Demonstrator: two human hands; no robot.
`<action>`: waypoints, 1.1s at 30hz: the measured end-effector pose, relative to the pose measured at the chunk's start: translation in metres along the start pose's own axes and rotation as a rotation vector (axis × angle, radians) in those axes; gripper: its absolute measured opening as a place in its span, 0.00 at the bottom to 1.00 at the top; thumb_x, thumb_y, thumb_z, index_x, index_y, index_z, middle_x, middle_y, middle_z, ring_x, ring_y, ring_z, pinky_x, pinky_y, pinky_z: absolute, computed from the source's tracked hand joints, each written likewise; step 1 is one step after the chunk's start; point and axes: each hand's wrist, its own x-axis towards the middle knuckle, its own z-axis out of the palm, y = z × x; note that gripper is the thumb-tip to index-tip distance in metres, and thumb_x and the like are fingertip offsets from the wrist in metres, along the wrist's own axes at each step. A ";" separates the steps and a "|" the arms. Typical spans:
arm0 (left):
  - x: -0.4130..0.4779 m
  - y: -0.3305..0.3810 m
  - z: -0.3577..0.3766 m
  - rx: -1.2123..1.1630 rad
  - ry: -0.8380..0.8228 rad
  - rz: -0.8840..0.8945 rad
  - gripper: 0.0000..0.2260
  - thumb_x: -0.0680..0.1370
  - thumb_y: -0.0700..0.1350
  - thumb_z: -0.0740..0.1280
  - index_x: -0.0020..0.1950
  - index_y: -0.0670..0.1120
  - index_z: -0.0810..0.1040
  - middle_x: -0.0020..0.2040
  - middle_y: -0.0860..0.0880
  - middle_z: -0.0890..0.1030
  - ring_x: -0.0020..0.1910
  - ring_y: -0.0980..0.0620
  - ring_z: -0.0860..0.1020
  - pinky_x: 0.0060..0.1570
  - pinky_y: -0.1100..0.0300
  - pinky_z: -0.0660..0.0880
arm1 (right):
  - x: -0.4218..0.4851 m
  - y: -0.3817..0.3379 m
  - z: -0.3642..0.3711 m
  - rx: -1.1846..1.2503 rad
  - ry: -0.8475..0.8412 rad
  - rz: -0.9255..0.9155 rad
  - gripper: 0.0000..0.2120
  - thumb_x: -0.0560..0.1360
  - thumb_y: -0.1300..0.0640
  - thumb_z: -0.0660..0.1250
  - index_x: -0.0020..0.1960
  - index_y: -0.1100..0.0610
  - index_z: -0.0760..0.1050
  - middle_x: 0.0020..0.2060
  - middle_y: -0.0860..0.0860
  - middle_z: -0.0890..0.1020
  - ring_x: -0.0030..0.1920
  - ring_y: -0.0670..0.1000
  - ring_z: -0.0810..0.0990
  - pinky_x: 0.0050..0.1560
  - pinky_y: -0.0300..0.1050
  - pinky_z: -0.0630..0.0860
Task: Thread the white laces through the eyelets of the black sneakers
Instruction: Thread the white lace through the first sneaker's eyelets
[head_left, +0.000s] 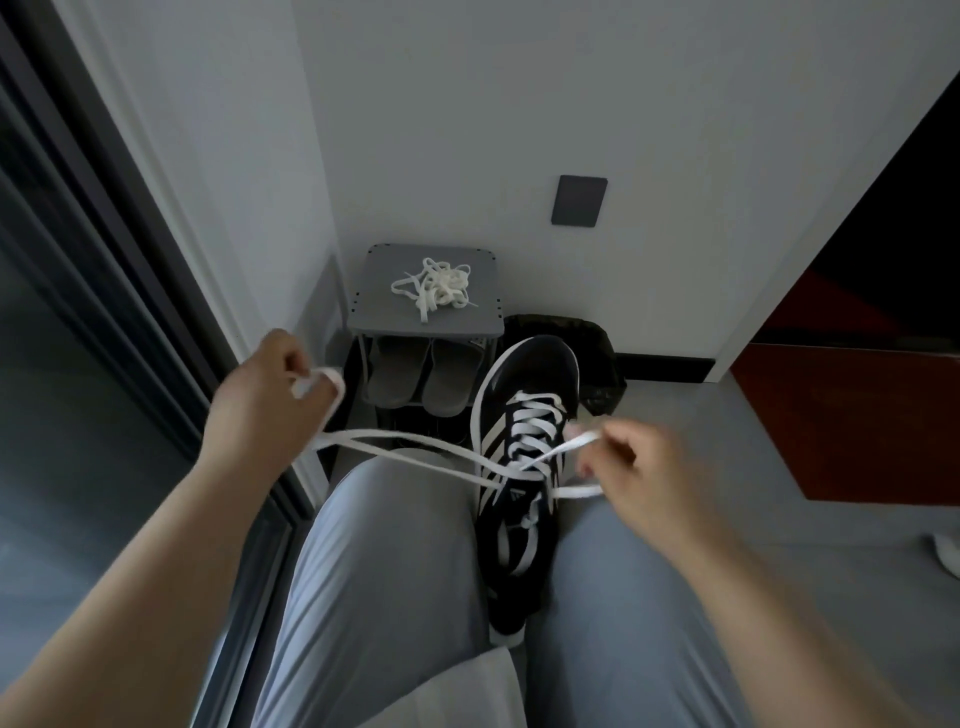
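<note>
A black sneaker (524, 389) with white stripes stands between my knees, toe pointing away, white lace crossed through several eyelets. My left hand (270, 395) is raised to the left of the shoe and holds one long end of the white lace (405, 449), which stretches taut across my left thigh to the shoe. My right hand (639, 467) is just right of the shoe and pinches the other lace end, pulled out sideways. A second white lace (434, 288) lies in a loose tangle on top of a grey shoe rack (374, 312) beyond the shoe.
Grey slippers (421, 379) sit on the rack's shelf under the loose lace. A dark bag (597, 358) lies behind the sneaker against the white wall. A dark glass door frame (130, 291) runs along the left. A red-brown door (857, 415) stands at right.
</note>
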 end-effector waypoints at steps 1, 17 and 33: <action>-0.002 0.003 0.002 0.033 -0.099 0.031 0.12 0.73 0.45 0.68 0.54 0.48 0.69 0.46 0.48 0.74 0.44 0.46 0.74 0.40 0.55 0.71 | 0.000 -0.002 0.002 0.214 -0.047 0.140 0.20 0.71 0.38 0.61 0.32 0.51 0.79 0.28 0.54 0.79 0.33 0.49 0.76 0.41 0.51 0.75; -0.054 0.040 0.081 0.234 -0.292 0.679 0.10 0.66 0.54 0.73 0.46 0.55 0.79 0.49 0.54 0.77 0.54 0.48 0.72 0.54 0.53 0.62 | -0.001 0.013 -0.012 -0.415 -0.324 -0.092 0.09 0.70 0.43 0.70 0.33 0.44 0.77 0.26 0.44 0.71 0.33 0.42 0.68 0.34 0.32 0.61; -0.038 0.037 0.070 -0.180 -0.578 0.466 0.18 0.75 0.36 0.65 0.34 0.57 0.67 0.49 0.54 0.78 0.48 0.59 0.76 0.48 0.75 0.68 | 0.018 0.008 -0.033 0.224 0.330 0.246 0.10 0.80 0.56 0.58 0.40 0.52 0.66 0.28 0.46 0.68 0.26 0.45 0.64 0.26 0.37 0.62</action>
